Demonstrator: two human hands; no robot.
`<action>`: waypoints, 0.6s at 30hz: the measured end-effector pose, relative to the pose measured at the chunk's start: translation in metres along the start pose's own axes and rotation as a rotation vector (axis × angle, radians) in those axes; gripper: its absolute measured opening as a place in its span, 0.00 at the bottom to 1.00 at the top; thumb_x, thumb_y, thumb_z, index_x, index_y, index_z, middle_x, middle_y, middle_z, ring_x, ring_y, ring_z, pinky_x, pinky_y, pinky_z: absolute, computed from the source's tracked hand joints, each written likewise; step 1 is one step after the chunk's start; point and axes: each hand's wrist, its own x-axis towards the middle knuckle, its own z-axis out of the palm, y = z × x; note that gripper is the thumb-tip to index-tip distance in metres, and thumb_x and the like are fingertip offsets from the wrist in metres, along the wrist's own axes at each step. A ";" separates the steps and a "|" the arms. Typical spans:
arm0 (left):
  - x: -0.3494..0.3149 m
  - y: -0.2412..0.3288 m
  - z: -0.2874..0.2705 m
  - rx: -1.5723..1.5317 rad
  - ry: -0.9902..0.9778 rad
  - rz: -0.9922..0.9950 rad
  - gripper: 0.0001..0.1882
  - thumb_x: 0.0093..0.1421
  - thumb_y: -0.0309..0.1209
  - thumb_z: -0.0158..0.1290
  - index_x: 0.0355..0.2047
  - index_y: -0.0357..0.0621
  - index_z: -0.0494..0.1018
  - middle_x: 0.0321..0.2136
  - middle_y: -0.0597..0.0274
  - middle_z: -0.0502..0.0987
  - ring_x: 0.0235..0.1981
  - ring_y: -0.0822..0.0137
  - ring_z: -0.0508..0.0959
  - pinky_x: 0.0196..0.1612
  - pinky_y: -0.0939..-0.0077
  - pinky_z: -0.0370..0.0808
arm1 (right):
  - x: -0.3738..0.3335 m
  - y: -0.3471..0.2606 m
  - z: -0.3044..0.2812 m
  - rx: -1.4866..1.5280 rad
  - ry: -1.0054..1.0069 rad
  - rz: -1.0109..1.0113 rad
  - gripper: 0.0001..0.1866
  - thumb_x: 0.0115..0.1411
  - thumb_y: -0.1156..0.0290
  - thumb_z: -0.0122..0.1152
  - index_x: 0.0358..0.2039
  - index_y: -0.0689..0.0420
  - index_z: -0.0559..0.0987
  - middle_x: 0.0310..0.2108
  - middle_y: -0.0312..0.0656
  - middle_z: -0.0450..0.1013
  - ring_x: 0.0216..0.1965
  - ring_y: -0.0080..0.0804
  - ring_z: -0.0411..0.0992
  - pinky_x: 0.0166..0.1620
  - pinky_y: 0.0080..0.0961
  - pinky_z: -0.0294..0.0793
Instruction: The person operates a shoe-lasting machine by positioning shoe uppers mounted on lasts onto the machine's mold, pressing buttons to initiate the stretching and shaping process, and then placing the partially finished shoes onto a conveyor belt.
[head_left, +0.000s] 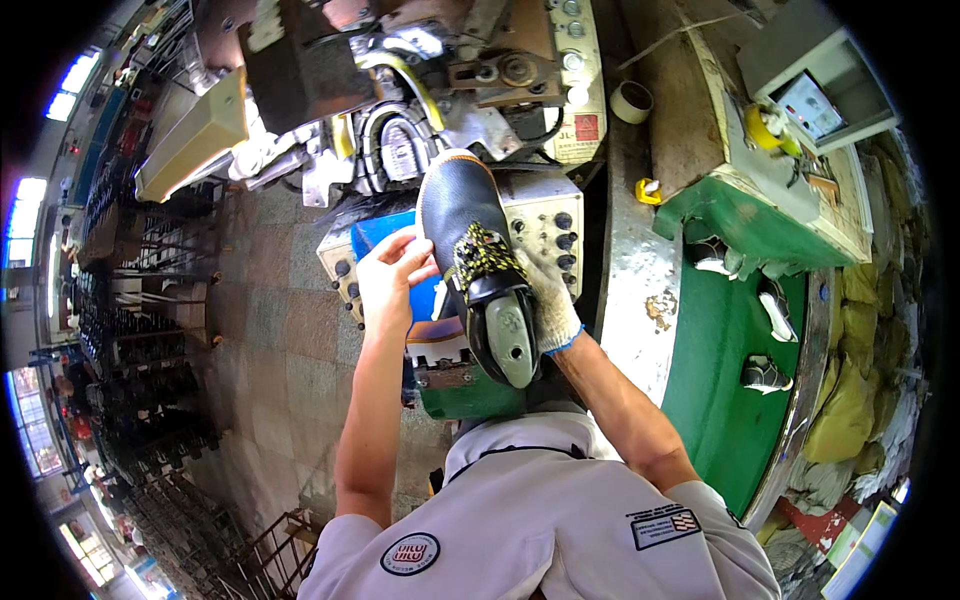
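Note:
A black leather shoe [462,205] with yellow-and-black laces sits on a grey-green last [510,335], held up in front of me with its toe pointing away. My left hand [392,275] is bare. Its thumb and fingers are closed at the shoe's left edge, beside the laces. On the other side my right hand [546,300], in a pale knit glove with a blue cuff, grips the shoe near the heel; some of its fingers are hidden behind it. Just beyond the toe stands a machine with a curved metal clamp [395,145].
Below the machine is a control panel [545,235] with dark knobs. To the right, several shoes [766,374] lie on a green surface [715,400] beside a metal ledge [640,290]. A tape roll [631,101] and a small screen [810,105] are farther off. Racks [140,350] line the left.

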 end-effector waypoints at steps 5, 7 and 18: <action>0.017 0.010 -0.031 -0.104 0.128 0.121 0.23 0.59 0.19 0.60 0.54 0.26 0.72 0.47 0.47 0.79 0.42 0.60 0.83 0.43 0.73 0.83 | 0.050 0.014 0.030 -0.125 -0.044 -0.054 0.32 0.69 0.61 0.59 0.67 0.64 0.65 0.53 0.39 0.74 0.49 0.24 0.73 0.53 0.25 0.75; 0.026 0.014 -0.035 -0.144 0.143 0.188 0.25 0.58 0.18 0.60 0.56 0.24 0.70 0.48 0.45 0.78 0.44 0.59 0.83 0.44 0.72 0.83 | 0.068 0.019 0.037 -0.107 -0.014 -0.104 0.33 0.67 0.62 0.61 0.67 0.64 0.64 0.54 0.40 0.74 0.50 0.24 0.73 0.54 0.25 0.74; 0.053 -0.035 -0.022 -0.368 0.045 -0.170 0.25 0.73 0.49 0.44 0.54 0.40 0.75 0.43 0.62 0.81 0.39 0.71 0.81 0.43 0.75 0.78 | 0.123 0.042 0.046 -0.361 0.168 -0.289 0.19 0.68 0.61 0.62 0.52 0.62 0.81 0.43 0.35 0.79 0.42 0.19 0.73 0.48 0.19 0.74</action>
